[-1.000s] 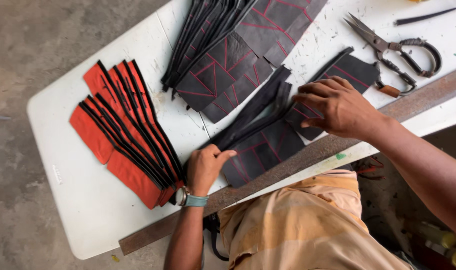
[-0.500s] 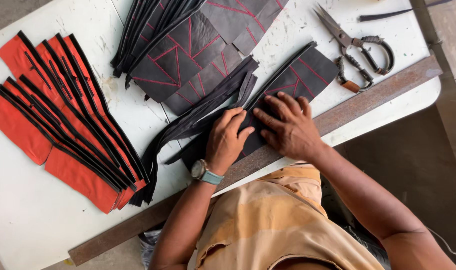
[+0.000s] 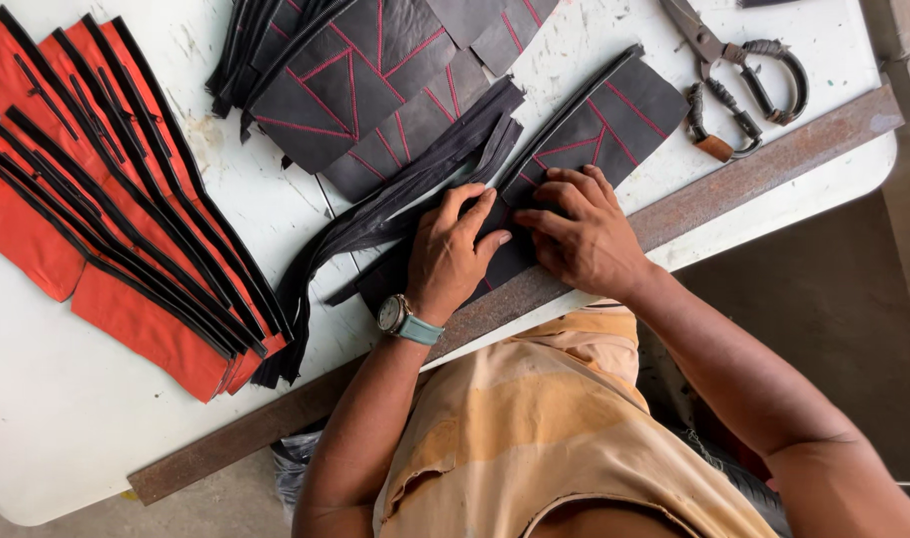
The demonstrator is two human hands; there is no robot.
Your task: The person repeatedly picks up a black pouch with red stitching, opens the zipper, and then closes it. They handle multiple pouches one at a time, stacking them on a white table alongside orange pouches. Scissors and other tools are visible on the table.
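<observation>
Two hands flat | left hand [image 3: 453, 254] and right hand [image 3: 580, 234] press black leather panel [image 3: 614, 120], gripping nothing

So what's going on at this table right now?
A person leans over a white table, both hands pressed flat on a black leather piece with red stitching. The left hand and right hand sit side by side on it, near a long rusty metal bar. Red panels with black strips fan out to one side, and scissors lie untouched at the other.
</observation>
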